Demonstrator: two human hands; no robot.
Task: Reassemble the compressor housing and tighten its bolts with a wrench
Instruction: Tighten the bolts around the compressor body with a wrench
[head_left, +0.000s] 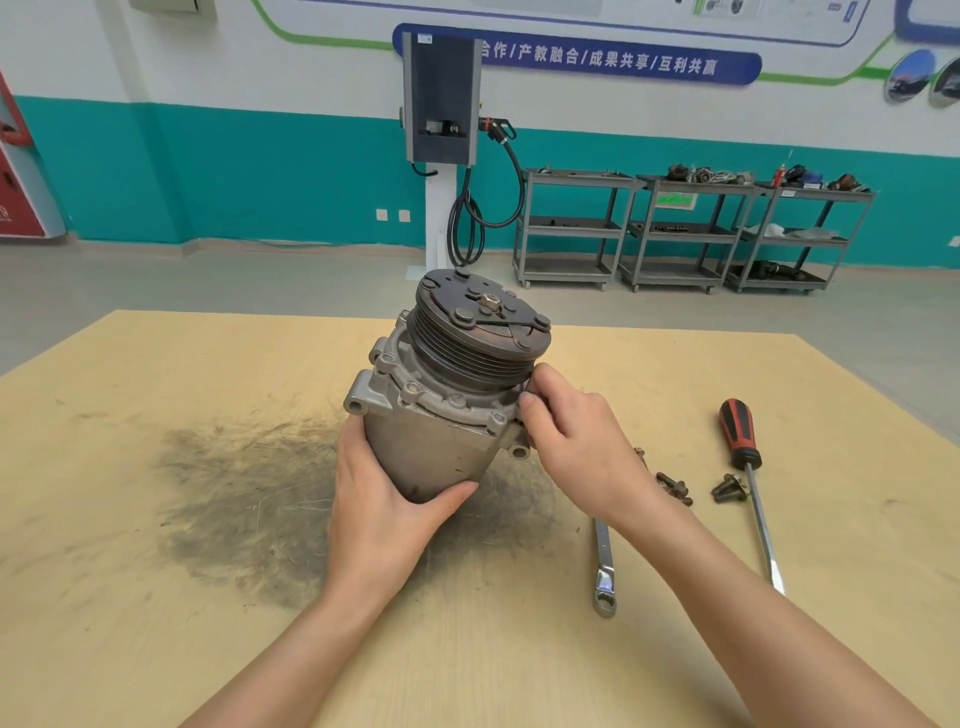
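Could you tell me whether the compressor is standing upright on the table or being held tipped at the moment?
Tipped. The compressor leans with its pulley face up and away, the left hand gripping its body and the right hand at its flange.

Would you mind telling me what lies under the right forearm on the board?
A silver wrench runs beneath it, its ring end showing, beside rusty bolts. The wrench's far end is covered by the right hand.

Bright, even light; soft shadows, sharp focus, edges bowed
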